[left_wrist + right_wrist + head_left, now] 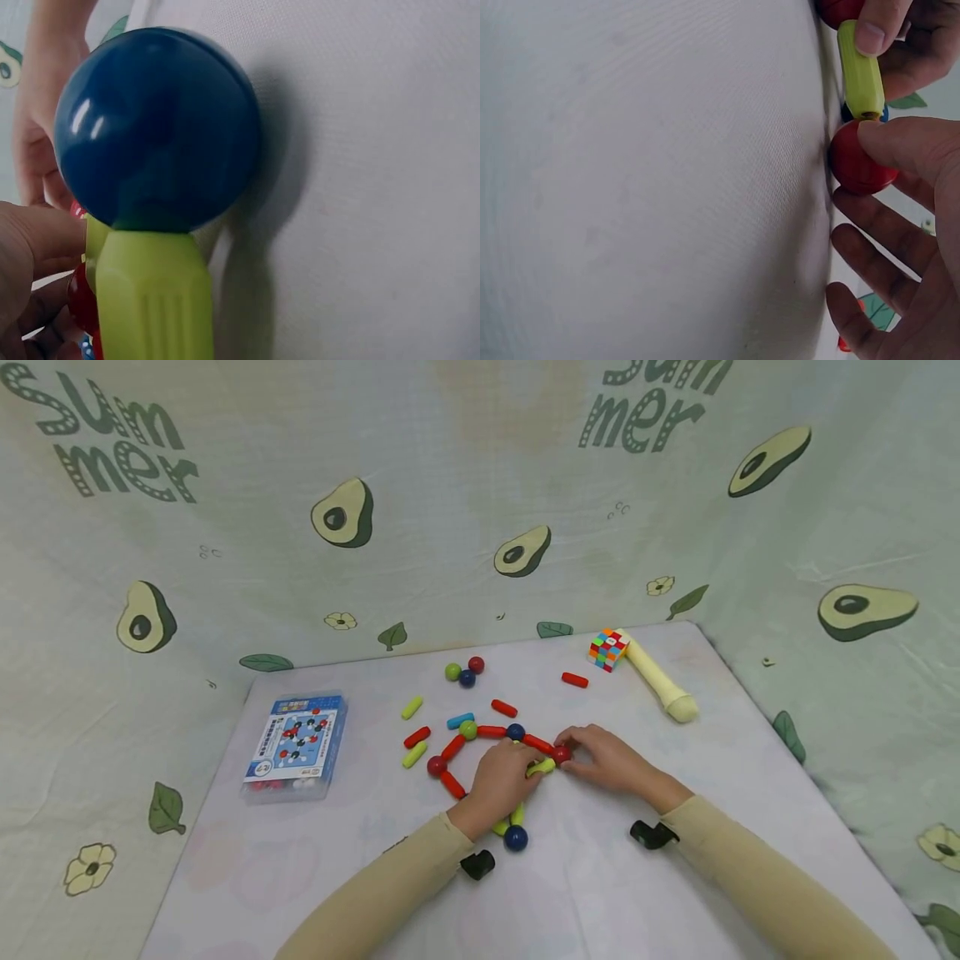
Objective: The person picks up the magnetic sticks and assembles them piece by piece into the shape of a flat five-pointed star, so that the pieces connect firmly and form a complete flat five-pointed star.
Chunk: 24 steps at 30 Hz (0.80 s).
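Between thumb and fingers my left hand [498, 783] grips a yellow-green rod [861, 75]. My right hand [611, 762] pinches a red ball [859, 161] at the end of that rod. The same red ball [562, 755] also meets a red rod [537, 743] that runs to a blue ball [515, 732]. Further left, red rods and balls form a ring, with a green ball [468, 729] and a red ball [437, 766]. Yellow-green rods lead down to a near blue ball [516, 837], large in the left wrist view. My left hand hides the ring's middle.
Loose rods, such as a blue one [461, 721] and a red one [504, 707], lie beyond the ring. Three balls [467, 677] sit together at the back. A boxed set [298, 745] stands left; a puzzle cube [608, 649] and a pale yellow stick [660, 681] lie back right.
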Tool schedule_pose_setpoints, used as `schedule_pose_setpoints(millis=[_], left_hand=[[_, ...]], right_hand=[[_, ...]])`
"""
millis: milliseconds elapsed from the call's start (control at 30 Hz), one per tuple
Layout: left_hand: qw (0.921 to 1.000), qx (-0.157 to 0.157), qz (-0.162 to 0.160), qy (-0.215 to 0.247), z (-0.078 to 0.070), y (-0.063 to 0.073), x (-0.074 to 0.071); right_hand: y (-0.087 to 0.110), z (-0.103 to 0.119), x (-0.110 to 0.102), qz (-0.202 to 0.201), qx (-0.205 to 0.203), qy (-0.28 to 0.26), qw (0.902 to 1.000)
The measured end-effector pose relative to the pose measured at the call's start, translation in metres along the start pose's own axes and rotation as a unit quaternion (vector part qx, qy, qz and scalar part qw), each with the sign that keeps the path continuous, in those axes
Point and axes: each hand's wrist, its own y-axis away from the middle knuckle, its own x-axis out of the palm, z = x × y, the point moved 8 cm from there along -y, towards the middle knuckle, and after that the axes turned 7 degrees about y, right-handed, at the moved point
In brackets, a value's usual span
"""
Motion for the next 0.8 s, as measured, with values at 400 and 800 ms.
schedule_pose_setpoints(millis=[400, 800], left_hand=[[0.9995, -0.013, 0.009, 0.029, 0.002, 0.007, -0.005], [0.9939, -0.067, -0.015, 0.086, 0.029, 0.035, -0.013]], right_hand=[[0.0, 0.0, 0.0, 0.006, -0.001, 0.0, 1.0], [-0.01, 0.004, 0.001, 0.004, 0.002, -0.031, 0.9995]])
